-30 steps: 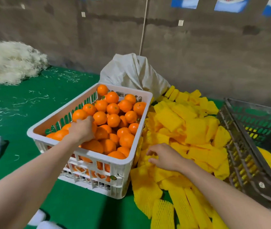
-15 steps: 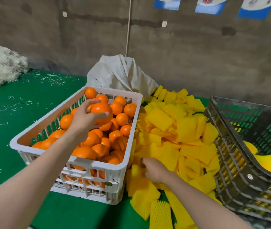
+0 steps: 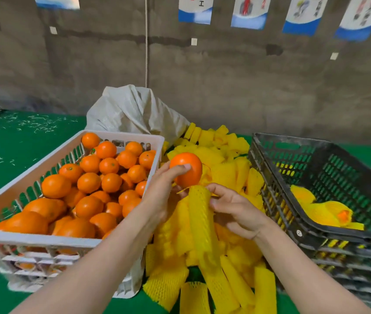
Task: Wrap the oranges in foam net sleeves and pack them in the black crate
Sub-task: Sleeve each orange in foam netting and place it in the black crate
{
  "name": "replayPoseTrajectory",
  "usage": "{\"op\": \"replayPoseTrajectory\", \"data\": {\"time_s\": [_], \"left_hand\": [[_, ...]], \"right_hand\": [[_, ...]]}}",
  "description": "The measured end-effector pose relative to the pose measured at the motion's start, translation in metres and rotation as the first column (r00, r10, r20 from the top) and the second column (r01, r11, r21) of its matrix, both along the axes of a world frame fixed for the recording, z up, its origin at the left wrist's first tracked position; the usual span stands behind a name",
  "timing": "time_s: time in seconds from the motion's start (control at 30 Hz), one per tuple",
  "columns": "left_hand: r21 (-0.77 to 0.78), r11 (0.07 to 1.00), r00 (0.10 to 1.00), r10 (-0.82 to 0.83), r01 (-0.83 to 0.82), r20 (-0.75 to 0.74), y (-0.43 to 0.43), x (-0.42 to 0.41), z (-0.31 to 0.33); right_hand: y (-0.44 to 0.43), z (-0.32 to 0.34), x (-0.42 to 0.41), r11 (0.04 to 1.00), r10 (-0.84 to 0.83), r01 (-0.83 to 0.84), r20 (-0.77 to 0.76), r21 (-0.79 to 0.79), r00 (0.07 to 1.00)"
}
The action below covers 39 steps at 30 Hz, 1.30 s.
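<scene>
Centre frame: left hand (image 3: 164, 196) is gripping an orange (image 3: 187, 168); right hand (image 3: 234, 211) is pinching a foam sleeve (image 3: 200, 220). Recommend spreading the sleeve mouth fully. Black crate (image 3: 315, 184) is sitting at right.

Bare left forearm (image 3: 103, 257), bare right forearm (image 3: 297, 268), bare left hand (image 3: 160, 196), bare right hand (image 3: 236, 210), short trimmed fingernails

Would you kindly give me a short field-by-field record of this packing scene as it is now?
left hand: grips an orange over the sleeve pile
right hand: holds one yellow sleeve, below the orange
white crate: full of bare oranges
black crate: a few wrapped oranges
sack: behind the white crate
</scene>
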<state>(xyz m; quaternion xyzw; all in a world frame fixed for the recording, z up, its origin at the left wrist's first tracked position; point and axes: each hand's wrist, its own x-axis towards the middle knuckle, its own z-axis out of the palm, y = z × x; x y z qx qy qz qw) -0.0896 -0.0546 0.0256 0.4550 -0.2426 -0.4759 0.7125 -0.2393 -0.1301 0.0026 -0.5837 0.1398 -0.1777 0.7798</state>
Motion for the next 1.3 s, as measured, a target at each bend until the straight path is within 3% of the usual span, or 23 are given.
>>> {"op": "replayPoseTrajectory", "data": {"time_s": [0.1,0.2,0.27,0.37,0.43,0.63,0.77,0.87,1.0,1.1,1.2,1.23,1.3], "left_hand": [[-0.003,0.999,0.999,-0.035,0.035,-0.01,-0.007,-0.021,-0.011],[-0.046,0.999,0.999,-0.028,0.026,-0.034,-0.01,-0.032,-0.018],[-0.063,0.998,0.989,-0.035,0.026,-0.141,-0.01,-0.037,-0.019],[-0.096,0.993,0.958,-0.089,0.065,-0.274,-0.008,-0.042,-0.022],[-0.095,0.993,0.949,-0.102,0.076,-0.299,-0.006,-0.045,-0.024],[-0.114,0.986,0.961,-0.143,0.118,-0.238,-0.004,-0.046,-0.024],[-0.128,0.967,0.952,-0.242,0.221,-0.187,-0.005,-0.044,-0.03],[-0.077,0.965,0.968,-0.252,0.25,-0.016,-0.005,-0.044,-0.033],[-0.11,0.98,0.982,-0.172,0.163,-0.075,-0.009,-0.046,-0.042],[-0.185,0.975,0.954,-0.171,0.127,-0.248,-0.013,-0.045,-0.046],[-0.228,0.969,0.944,-0.164,0.099,-0.288,-0.014,-0.04,-0.05],[-0.236,0.965,0.947,-0.177,0.114,-0.267,-0.014,-0.039,-0.051],[-0.231,0.964,0.952,-0.189,0.132,-0.242,-0.017,-0.04,-0.053]], "right_hand": [[0.009,0.006,-0.006,0.995,-0.058,0.055,-0.04,-0.078,0.997],[0.011,0.002,-0.01,0.955,-0.237,0.22,-0.067,-0.2,0.969],[0.012,-0.002,-0.011,0.885,-0.388,0.356,-0.053,-0.302,0.92],[0.013,-0.001,-0.012,0.695,-0.567,0.517,0.06,-0.5,0.821],[0.013,0.002,-0.014,0.596,-0.611,0.561,0.129,-0.574,0.781],[0.008,0.0,-0.018,0.485,-0.616,0.622,0.265,-0.615,0.742],[0.004,0.003,-0.017,0.476,-0.628,0.624,0.258,-0.62,0.735],[-0.001,0.002,-0.017,0.467,-0.65,0.617,0.226,-0.634,0.725],[-0.001,0.001,-0.014,0.495,-0.662,0.634,0.215,-0.594,0.718],[0.003,0.001,-0.01,0.631,-0.695,0.713,0.184,-0.307,0.695],[0.003,0.002,-0.004,0.748,-0.663,0.663,0.093,0.041,0.742],[0.004,0.003,-0.003,0.761,-0.648,0.646,0.068,0.052,0.758],[0.006,0.002,-0.003,0.763,-0.625,0.629,0.078,-0.153,0.777]]}}
